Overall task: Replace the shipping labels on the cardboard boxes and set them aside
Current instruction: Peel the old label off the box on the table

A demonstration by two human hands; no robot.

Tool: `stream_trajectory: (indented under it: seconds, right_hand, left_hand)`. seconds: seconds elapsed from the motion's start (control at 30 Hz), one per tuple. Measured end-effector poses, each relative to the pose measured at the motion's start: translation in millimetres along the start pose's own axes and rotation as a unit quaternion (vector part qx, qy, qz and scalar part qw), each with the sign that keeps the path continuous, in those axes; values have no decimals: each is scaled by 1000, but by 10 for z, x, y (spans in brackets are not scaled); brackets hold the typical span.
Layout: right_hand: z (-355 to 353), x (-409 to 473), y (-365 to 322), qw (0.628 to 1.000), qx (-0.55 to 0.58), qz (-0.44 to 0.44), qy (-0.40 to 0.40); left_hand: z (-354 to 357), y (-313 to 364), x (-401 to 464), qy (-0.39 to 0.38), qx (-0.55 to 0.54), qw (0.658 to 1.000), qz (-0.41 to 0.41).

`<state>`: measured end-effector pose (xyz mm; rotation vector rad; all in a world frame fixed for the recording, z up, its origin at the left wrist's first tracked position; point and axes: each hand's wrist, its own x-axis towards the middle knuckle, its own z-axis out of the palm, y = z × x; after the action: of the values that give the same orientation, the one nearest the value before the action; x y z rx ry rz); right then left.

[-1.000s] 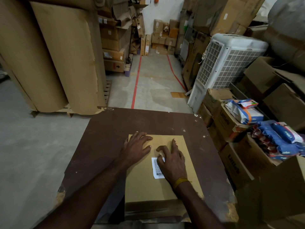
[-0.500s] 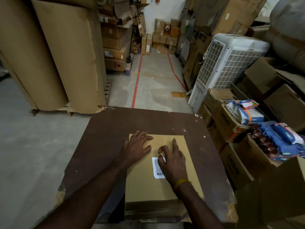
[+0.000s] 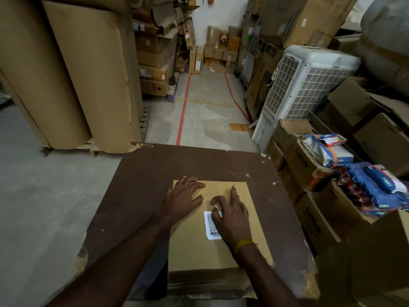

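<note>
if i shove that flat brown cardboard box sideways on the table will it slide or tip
The flat brown cardboard box would probably slide rather than tip: it lies low and wide on the dark brown table. It looks stiff, staying flat under the left hand and right hand. Weight can't be judged.

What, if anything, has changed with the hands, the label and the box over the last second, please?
Almost nothing. The right hand has kept working at the top edge of the white label, its fingers shifting only slightly, with the index finger pointing forward. The left hand has stayed flat on the cardboard box, which has not moved on the brown table. Nothing was picked up or released.
</note>
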<state>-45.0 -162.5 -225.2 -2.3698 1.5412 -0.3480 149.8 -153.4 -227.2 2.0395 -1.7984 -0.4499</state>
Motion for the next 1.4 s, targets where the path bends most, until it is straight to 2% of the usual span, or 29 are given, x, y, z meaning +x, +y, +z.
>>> stream_trajectory:
  seconds: [1.4]
  right_hand:
    - [-31,-3,-36,1000,10,1,0]
  left_hand:
    - [-11,-6,1,-3,-4,1000,2]
